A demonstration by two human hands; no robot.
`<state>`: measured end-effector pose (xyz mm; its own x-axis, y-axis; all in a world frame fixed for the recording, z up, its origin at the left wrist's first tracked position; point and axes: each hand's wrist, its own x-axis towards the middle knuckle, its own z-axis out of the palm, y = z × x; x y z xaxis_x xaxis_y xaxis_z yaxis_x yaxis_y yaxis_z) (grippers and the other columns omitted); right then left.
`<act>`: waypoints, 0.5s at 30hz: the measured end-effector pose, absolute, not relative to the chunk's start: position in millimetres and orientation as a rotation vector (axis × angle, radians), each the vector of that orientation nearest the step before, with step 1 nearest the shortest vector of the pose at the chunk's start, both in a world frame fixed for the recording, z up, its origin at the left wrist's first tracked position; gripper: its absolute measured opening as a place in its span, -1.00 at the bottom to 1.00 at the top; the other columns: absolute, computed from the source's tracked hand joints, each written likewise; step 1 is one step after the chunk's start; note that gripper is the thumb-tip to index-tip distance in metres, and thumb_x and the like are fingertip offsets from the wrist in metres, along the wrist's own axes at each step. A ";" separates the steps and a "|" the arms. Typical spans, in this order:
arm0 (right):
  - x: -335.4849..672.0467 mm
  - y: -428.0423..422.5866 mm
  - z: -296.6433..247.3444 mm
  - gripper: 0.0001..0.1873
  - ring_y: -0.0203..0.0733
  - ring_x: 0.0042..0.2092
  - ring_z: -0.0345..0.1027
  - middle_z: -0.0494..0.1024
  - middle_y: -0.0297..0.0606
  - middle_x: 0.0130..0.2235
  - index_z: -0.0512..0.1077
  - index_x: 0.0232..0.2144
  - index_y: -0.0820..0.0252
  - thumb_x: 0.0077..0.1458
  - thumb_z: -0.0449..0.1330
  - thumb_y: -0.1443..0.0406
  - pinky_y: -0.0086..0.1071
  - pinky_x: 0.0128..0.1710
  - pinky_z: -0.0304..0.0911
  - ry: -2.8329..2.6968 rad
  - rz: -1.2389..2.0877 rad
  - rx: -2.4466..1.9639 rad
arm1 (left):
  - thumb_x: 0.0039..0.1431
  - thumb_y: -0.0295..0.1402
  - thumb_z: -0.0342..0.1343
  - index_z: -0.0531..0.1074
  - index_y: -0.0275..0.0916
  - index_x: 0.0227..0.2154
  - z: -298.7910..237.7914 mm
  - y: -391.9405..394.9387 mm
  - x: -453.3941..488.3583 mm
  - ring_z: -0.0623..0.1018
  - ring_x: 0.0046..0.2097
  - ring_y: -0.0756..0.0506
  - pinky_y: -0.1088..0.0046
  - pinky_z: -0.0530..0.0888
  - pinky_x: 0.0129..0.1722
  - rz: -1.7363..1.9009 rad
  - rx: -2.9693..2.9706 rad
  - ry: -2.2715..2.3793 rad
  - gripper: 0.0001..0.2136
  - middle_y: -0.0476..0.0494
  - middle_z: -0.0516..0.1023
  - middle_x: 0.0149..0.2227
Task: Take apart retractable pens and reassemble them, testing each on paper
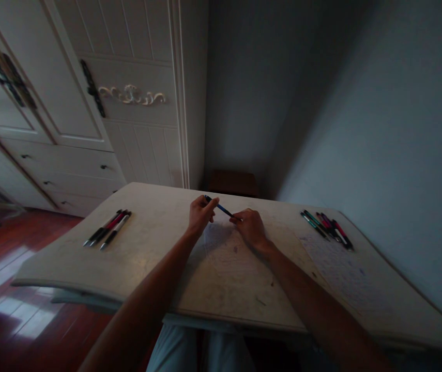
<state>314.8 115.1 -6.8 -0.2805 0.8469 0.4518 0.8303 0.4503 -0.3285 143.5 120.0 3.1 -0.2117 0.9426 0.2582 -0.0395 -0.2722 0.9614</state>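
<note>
A blue pen (225, 211) with dark ends is held at a slant above the table, between my two hands. My left hand (201, 213) is closed round its upper left end, thumb along the barrel. The lower right end sits pinched in the fingers of my right hand (250, 227), which hide its tip. Beneath the hands lies a marked sheet of paper (224, 250) on the pale table (158, 248).
Three pens (108, 227) lie side by side at the table's left. Several more pens (327, 227) lie at the right, beside a scribbled sheet (345, 274). A white wardrobe (139, 108) stands behind on the left; a wall (391, 124) borders the right.
</note>
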 end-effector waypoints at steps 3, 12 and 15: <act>313.9 115.4 -6.6 -0.86 -0.09 -0.24 0.47 0.65 -0.20 -0.34 0.62 -0.40 0.12 0.10 0.23 0.34 -0.30 -0.16 0.25 -2.215 0.067 -1.359 | 0.00 -0.15 0.21 0.26 -0.22 -0.61 0.2 121.1 143.2 0.28 -0.75 0.07 0.60 0.18 -0.77 1.564 1.250 1.193 -0.68 0.09 0.30 -0.76; 310.4 120.4 -16.1 -0.74 -0.05 -0.03 0.41 0.58 -0.12 -0.05 0.52 -0.09 0.23 0.20 0.12 0.36 -0.25 0.02 0.21 -2.135 0.224 -1.217 | 0.00 -0.08 0.20 0.30 -0.25 -0.60 3.5 119.8 142.8 0.27 -0.75 0.09 0.62 0.16 -0.77 1.602 1.198 1.179 -0.65 0.10 0.29 -0.76; 309.5 120.8 -16.1 -0.76 -0.06 -0.06 0.42 0.60 -0.15 -0.10 0.55 -0.14 0.20 0.18 0.13 0.38 -0.27 0.00 0.21 -2.128 0.280 -1.218 | 0.00 -0.07 0.21 0.28 -0.25 -0.61 5.7 118.5 143.0 0.26 -0.75 0.09 0.62 0.15 -0.77 1.598 1.203 1.124 -0.64 0.10 0.29 -0.76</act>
<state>309.5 120.8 -16.1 -0.3473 0.8291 0.4382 0.6873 0.5429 -0.4826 143.0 118.5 5.7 -0.2052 0.9489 0.2399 -0.0953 -0.2633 0.9600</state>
